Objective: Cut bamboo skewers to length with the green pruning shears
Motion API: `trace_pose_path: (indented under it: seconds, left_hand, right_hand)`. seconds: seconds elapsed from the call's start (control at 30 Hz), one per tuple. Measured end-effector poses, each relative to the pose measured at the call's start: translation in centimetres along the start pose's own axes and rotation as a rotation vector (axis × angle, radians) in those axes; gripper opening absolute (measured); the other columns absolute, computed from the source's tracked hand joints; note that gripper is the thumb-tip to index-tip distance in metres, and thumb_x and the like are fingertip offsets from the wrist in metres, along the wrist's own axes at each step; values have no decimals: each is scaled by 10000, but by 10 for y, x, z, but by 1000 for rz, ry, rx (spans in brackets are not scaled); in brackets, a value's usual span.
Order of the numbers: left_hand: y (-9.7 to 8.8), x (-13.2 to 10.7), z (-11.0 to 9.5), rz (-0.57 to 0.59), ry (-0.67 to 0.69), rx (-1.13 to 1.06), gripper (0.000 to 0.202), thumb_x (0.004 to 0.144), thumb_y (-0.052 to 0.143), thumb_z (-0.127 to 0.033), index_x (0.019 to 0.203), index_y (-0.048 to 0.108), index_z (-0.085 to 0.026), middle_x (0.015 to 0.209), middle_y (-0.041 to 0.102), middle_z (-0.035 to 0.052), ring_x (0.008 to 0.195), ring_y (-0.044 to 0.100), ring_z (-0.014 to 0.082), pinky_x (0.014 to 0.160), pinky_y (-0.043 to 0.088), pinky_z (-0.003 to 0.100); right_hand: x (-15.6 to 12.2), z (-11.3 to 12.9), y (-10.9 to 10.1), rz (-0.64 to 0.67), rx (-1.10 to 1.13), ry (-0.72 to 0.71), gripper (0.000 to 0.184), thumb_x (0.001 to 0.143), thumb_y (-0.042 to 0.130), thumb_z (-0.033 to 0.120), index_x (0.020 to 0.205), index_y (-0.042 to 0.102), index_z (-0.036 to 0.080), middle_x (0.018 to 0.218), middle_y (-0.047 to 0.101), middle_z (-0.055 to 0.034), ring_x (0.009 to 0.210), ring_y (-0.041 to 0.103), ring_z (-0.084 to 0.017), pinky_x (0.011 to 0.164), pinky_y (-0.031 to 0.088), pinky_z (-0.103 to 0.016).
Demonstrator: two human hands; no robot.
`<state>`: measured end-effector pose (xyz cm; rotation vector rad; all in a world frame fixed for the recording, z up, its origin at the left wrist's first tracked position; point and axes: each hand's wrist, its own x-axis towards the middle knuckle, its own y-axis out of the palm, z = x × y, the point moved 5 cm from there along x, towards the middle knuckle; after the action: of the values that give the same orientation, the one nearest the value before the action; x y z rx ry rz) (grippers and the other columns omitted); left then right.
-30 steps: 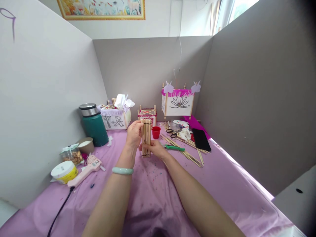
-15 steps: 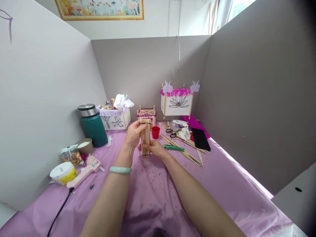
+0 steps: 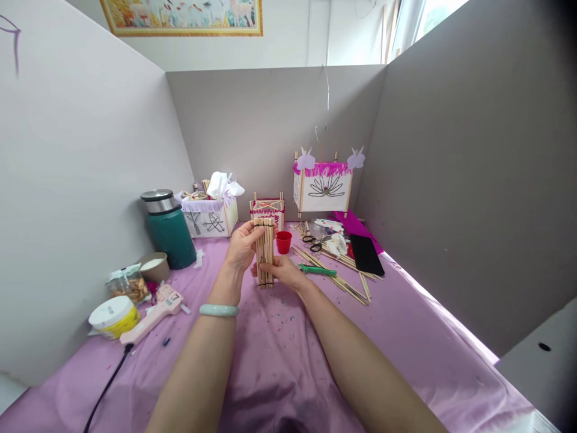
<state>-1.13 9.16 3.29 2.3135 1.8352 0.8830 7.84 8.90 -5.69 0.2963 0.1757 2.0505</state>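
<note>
A bundle of thin wooden sticks (image 3: 264, 251) stands upright on the purple cloth, its lower end marked with dark lines. My left hand (image 3: 241, 245) wraps round the upper part of the bundle from the left. My right hand (image 3: 285, 272) grips its lower part from the right. A pale green bangle (image 3: 219, 310) sits on my left wrist.
A pink glue gun (image 3: 153, 314) with a black cord, a yellow-lidded tub (image 3: 110, 316) and a green flask (image 3: 169, 228) lie at the left. A red cup (image 3: 283, 241), loose sticks (image 3: 336, 273), green-handled pliers (image 3: 318, 270), scissors (image 3: 313, 242), a phone (image 3: 366, 254) and paper lanterns (image 3: 323, 187) stand behind. Grey partition walls enclose the table.
The bundle and both hands have shifted very slightly to the left and up; the grip looks the same.
</note>
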Motion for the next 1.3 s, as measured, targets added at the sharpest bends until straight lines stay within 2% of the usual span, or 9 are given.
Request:
trace_pose_path:
  seconds: [0.33,0.5,0.77,1.03,1.2,1.3]
  left_hand:
    - [6,1,-6,-37,-120,-6,178,667,645,-163,838,655,-114,794,711,86,759,682,225,721,557,379]
    - [7,3,-6,-96,-127,-12,139,646,620,-136,781,644,-109,741,704,75,694,673,204,697,559,368]
    - [4,2,-4,-20,-106,41,230,657,721,-222,849,654,-114,813,712,76,728,679,197,700,566,357]
    - [5,5,-2,-84,-79,82,212,635,716,-211,817,658,-118,777,719,70,701,675,192,662,566,337]
    - [5,4,-1,14,-100,102,301,621,763,-227,886,675,-112,882,725,95,806,687,219,737,561,353]
    - [4,4,-1,14,-120,95,319,602,785,-229,876,679,-103,890,725,107,793,690,215,734,558,339]
  right_hand:
    - [-1,0,1,3,3,3,456,559,816,460,846,704,123,850,721,-102,825,677,-244,841,498,-423]
    - [1,-2,0,-8,22,6,462,518,833,454,811,705,121,823,720,-94,799,673,-235,822,503,-408]
    - [4,-3,0,12,-6,2,446,563,809,457,827,705,112,822,718,-99,790,674,-233,809,500,-405]
    - [6,-6,-1,-3,11,5,428,550,812,441,809,707,116,802,717,-90,781,673,-232,801,504,-404]
    - [3,-3,-1,-3,9,2,445,546,813,449,822,707,115,815,719,-95,786,672,-230,800,503,-399]
    - [3,-3,-1,-2,12,7,454,546,812,450,835,706,117,813,718,-95,785,674,-234,803,502,-407]
